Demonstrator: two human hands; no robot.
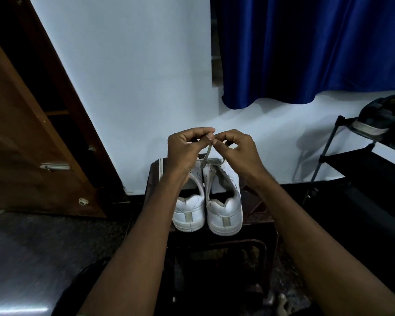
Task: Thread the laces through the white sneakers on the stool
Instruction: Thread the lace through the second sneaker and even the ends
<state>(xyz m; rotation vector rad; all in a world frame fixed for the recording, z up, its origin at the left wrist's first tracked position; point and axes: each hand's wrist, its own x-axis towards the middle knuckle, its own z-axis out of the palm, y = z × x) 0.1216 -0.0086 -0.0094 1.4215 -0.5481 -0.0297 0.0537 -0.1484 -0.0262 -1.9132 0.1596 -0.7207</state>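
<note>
While sneakers (pixel 207 201) sit on stool (pixel 258 215), L hand (pixel 186 147) & R hand (pixel 236 148) grips both pinch lace (pixel 206 156).

Left hand (pixel 187 147) and right hand (pixel 235 148) pinching a lace (pixel 206 157) above white sneakers (pixel 206 208), sneakers sitting heels-near on a dark stool (pixel 258 210), blue curtain (pixel 306 49) hanging behind

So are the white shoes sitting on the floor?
No, the two white sneakers stand side by side on the dark stool, heels toward the camera, while both hands pinch a lace above them.
</note>
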